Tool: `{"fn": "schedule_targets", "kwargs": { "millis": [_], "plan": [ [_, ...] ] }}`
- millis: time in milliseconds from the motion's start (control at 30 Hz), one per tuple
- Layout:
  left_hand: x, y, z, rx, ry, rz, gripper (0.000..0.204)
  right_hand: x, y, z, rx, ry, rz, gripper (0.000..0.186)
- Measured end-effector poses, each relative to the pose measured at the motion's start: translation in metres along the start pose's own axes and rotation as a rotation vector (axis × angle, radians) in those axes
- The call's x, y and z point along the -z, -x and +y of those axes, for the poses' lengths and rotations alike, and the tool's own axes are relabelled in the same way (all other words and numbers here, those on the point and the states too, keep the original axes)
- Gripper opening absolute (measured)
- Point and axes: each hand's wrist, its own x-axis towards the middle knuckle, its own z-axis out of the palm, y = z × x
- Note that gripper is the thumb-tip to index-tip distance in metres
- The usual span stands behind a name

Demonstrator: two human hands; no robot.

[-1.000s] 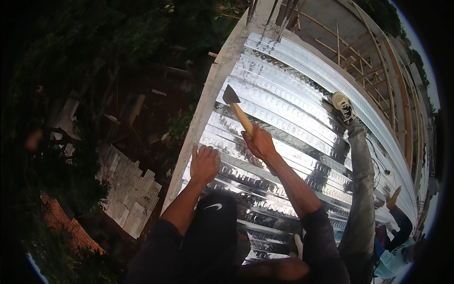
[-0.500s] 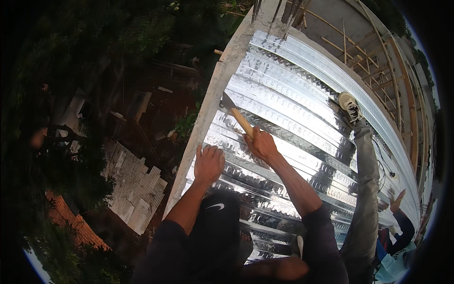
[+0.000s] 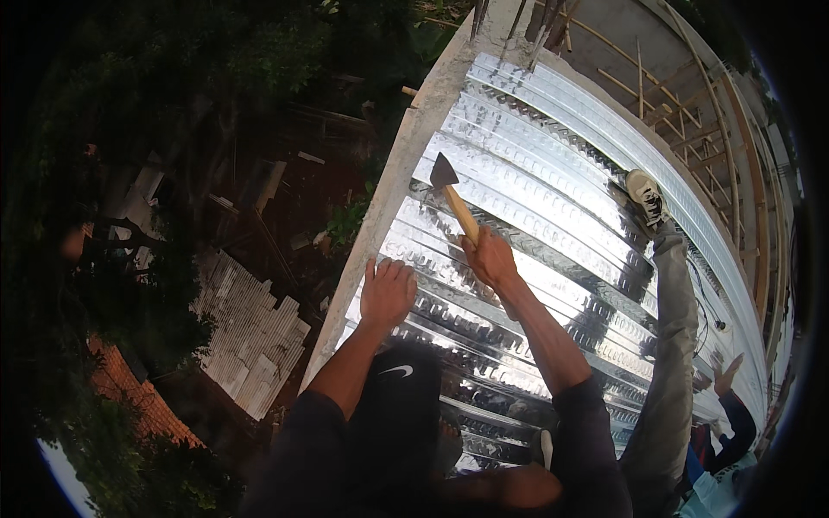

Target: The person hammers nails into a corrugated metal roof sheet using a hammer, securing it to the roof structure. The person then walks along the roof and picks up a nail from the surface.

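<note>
My right hand (image 3: 490, 255) grips the wooden handle of a hatchet-like tool (image 3: 459, 207); its dark triangular head is over the shiny ribbed metal sheets (image 3: 527, 147) near their left edge. My left hand (image 3: 389, 289) lies open, fingers spread, on the sheets beside the concrete edge (image 3: 401, 173), below and left of the tool.
Another person's leg (image 3: 673, 319) and sneaker (image 3: 646, 194) lie across the sheets at right; a raised hand (image 3: 725, 375) shows lower right. Bars (image 3: 518, 19) rise from the concrete at top. Bamboo scaffolding (image 3: 691, 129) stands beyond. Leftward is a drop to trees and old roofing (image 3: 246, 332).
The tool's head tipped down toward the sheets half a second ago and is now lifted again, its flat face showing. My left hand stays on the sheets. The whole view has shifted slightly.
</note>
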Motion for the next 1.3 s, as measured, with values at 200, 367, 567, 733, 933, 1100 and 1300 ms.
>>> {"fn": "schedule_targets", "kwargs": {
  "millis": [200,367,567,733,933,1100,1300],
  "plan": [
    [0.001,0.002,-0.001,0.005,0.033,0.036,0.028,0.081,0.023,-0.076,0.484,-0.529,0.695,0.025],
    [-0.002,-0.005,0.005,-0.006,0.032,-0.031,0.032,-0.015,0.021,0.003,0.085,0.088,0.051,0.034],
    [0.001,0.002,-0.003,0.034,0.029,-0.029,0.033,0.032,0.006,-0.047,0.168,-0.093,0.172,0.042],
    [0.002,0.002,-0.005,0.028,-0.006,-0.011,0.028,0.063,0.027,-0.078,0.589,-0.591,0.644,0.024],
    [0.003,-0.017,-0.004,-0.020,0.003,0.003,0.032,-0.020,-0.008,0.010,0.115,0.074,0.028,0.037],
    [0.004,0.000,-0.002,0.017,0.038,-0.011,0.030,0.073,0.021,-0.080,0.204,-0.367,0.358,0.027],
    [0.001,-0.009,0.006,-0.012,0.057,-0.022,0.031,0.001,0.032,-0.012,0.177,-0.051,0.288,0.032]
  ]
}}
